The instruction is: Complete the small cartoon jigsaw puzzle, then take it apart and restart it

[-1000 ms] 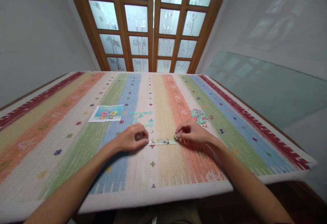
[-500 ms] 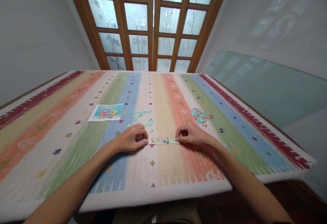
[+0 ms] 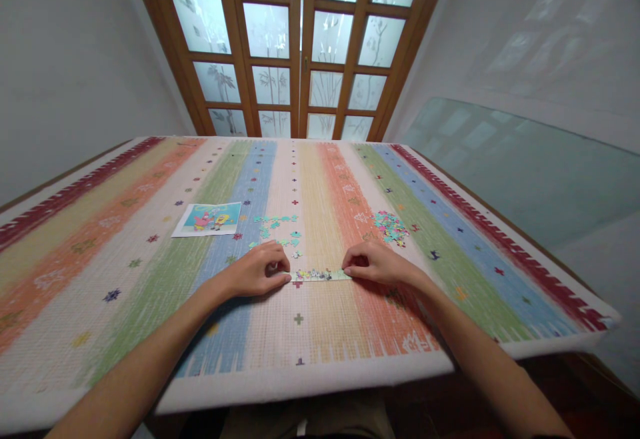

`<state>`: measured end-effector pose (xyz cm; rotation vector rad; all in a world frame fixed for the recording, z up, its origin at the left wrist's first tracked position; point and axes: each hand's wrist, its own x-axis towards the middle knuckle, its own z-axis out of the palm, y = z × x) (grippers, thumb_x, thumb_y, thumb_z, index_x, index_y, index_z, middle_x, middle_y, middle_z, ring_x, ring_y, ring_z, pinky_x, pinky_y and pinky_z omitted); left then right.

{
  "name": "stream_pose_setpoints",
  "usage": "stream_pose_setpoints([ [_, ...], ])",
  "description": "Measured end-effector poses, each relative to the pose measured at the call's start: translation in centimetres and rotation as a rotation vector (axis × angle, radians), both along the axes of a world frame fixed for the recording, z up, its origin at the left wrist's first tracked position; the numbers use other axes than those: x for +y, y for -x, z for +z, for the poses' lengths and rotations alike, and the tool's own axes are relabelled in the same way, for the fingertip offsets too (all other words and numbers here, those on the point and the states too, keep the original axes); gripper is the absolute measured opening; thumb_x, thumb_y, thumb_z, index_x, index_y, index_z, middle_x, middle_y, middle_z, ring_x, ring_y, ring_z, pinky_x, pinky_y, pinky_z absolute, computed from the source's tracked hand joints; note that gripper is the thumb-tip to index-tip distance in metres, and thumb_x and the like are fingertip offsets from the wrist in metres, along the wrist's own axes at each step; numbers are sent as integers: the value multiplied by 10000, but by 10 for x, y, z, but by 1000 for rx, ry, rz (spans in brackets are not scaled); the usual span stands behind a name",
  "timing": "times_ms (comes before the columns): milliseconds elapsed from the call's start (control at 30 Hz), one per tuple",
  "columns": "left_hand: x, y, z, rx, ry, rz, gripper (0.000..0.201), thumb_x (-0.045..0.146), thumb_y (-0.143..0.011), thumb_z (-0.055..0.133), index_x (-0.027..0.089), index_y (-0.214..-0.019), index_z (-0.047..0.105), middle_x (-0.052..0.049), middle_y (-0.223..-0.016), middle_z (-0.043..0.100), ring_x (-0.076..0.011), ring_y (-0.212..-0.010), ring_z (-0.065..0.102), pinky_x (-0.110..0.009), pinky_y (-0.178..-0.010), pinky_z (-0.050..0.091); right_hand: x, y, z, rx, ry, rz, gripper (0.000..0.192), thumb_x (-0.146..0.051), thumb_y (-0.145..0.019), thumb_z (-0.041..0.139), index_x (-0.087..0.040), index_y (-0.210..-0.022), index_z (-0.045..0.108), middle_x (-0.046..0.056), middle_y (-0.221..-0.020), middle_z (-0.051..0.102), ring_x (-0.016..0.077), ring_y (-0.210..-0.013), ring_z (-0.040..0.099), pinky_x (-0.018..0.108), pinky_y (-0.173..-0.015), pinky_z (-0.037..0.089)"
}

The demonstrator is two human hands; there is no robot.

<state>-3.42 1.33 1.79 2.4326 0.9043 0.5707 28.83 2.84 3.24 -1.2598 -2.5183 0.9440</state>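
A narrow, straight, ruler-like strip [image 3: 316, 275], pale green with small coloured figures, lies crosswise low over the tablecloth. My left hand [image 3: 261, 269] pinches its left end between thumb and curled fingers. At the right end my right hand [image 3: 373, 263] grips it the same way, fingertips closed. Just beyond the hands are loose teal jigsaw pieces [image 3: 275, 220], some in a row and others scattered below. Part of this group is hidden behind my left hand. A heap of mixed jigsaw pieces [image 3: 390, 227] sits beyond my right hand.
A cartoon picture sheet [image 3: 207, 219] lies flat at the left, beyond my left forearm. The striped tablecloth [image 3: 320, 325] covers a wide table whose near edge runs below my forearms. Wooden glass-paned doors [image 3: 300, 59] stand behind, and a glass panel [image 3: 525, 165] leans at the right wall.
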Motion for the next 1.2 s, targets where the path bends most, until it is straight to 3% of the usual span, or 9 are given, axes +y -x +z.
stream_pose_setpoints([
  [267, -1, -2, 2, -10, -7, -3, 141, 294, -899, 604, 201, -814, 665, -25, -766, 616, -183, -723, 524, -358, -745, 433, -1, -1, 2, 7, -7, 13, 151, -152, -851, 631, -171, -884, 777, 56, -782, 739, 148, -679, 611, 270, -636, 431],
  [500, -2, -1, 2, -1, 5, 1, 151, 301, -903, 604, 202, -808, 667, -24, -767, 618, -185, -729, 529, -362, -749, 441, -3, -2, -1, 49, 8, 0, 129, -152, -729, 736, -155, -858, 735, 21, -716, 668, 129, -621, 569, 255, -579, 421],
  [1200, -3, -3, 1, -4, 0, -28, 156, 299, -914, 591, 200, -825, 673, -26, -776, 603, -183, -739, 534, -358, -739, 429, -4, 0, -3, 102, 86, 3, 118, -157, -714, 740, -153, -832, 740, 11, -698, 651, 123, -610, 563, 254, -571, 424],
])
